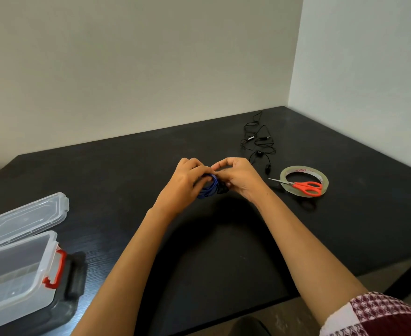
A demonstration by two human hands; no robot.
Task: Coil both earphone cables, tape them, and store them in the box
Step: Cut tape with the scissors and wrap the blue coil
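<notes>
Both hands meet above the middle of the black table [127, 180], held together around the blue earphone cable [207, 190]. In this one head view, the left hand [187, 178] has its fingers curled round the coiled blue loops, which hang just under its knuckles. The right hand [239, 177] pinches the top of the same coil with bent fingers and thumb, its fingertips touching those of the left hand. A small black part of the earphones [222, 189] shows at the coil's edge, just below the right thumb; what exactly the right fingertips press there is too small to tell.

Beyond the right hand, further from the person, the black earphone cable [258, 139] lies loose and uncoiled on the table. To the right of the right hand sits the roll of clear tape [304, 169], flat on the table, with the orange-handled scissors [306, 187] lying across it, blades pointing toward the hands.

Well to the left of the left forearm and nearer the person stands the clear plastic box [50, 241], open, with a red latch [57, 271] on its near end. Its clear lid [25, 218] lies flat just behind it. A patterned maroon and white sleeve [381, 314] covers the right upper arm.
</notes>
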